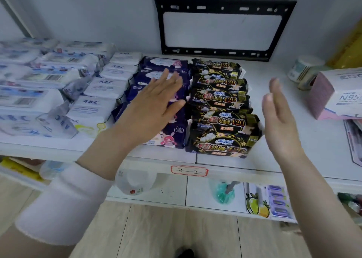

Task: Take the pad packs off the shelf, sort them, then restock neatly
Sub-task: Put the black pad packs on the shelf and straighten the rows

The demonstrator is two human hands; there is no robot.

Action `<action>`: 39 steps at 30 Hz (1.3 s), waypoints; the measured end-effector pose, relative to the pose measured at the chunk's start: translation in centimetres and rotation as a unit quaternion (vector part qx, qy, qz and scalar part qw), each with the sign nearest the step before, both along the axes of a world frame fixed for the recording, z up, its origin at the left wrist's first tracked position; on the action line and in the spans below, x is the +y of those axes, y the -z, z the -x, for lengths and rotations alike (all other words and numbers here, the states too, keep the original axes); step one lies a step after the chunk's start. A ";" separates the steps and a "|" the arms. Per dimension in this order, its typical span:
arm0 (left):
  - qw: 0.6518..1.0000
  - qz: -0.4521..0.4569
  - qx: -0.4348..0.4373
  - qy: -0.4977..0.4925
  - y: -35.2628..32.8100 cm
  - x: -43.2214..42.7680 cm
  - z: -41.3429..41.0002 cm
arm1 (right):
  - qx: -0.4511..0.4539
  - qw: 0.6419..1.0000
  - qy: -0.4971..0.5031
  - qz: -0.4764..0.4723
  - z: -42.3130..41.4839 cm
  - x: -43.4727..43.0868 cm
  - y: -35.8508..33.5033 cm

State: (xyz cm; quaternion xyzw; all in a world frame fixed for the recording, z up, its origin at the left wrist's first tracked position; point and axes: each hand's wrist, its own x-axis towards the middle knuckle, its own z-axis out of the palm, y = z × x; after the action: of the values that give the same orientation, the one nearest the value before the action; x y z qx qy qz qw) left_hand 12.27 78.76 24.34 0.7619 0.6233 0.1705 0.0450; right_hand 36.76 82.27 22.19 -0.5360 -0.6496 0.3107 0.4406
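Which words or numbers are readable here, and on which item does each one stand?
"ABC": on the white packs
"420": on the black packs
"N95": on the box at the right
Handwriting on the shelf tag: unclear
Print on the dark blue packs: too small

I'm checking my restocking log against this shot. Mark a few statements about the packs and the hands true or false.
1. The black packs lie in a column right of the dark blue packs. True.
2. The left hand grips a black pack. False: it is spread flat over the dark blue packs, gripping nothing.
3. The right hand is open, beside the black packs. True.
4. The N95 box lies on the floor. False: it stands at the right end of the shelf.
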 end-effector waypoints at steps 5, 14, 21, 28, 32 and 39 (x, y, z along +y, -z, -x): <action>0.988 0.088 0.026 -0.123 0.8 -0.2 4.1 | -0.360 0.918 -0.132 -0.104 6.2 1.3 -1.1; 0.989 0.089 0.038 -0.116 3.3 0.2 4.7 | -0.466 0.875 -0.129 -0.017 7.7 1.9 1.3; 0.986 0.106 0.075 -0.106 3.4 0.3 4.7 | -0.466 0.878 -0.110 -0.013 8.5 1.4 1.3; 0.993 0.082 0.028 -0.082 1.3 1.1 6.0 | -0.355 0.928 -0.116 0.006 8.1 2.6 -0.8; 0.994 0.090 0.024 -0.055 0.0 6.0 7.4 | -0.367 0.928 -0.057 0.009 7.8 6.7 -1.5; 0.984 0.167 0.053 -0.041 1.1 14.9 8.3 | -0.473 0.879 -0.038 0.048 8.6 15.2 -0.9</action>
State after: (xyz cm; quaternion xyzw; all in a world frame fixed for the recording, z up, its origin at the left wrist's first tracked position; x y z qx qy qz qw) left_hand 3.95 93.68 23.22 0.7254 0.6753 0.0250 0.1309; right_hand 28.18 97.47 23.10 -0.6145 -0.7848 0.0678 0.0426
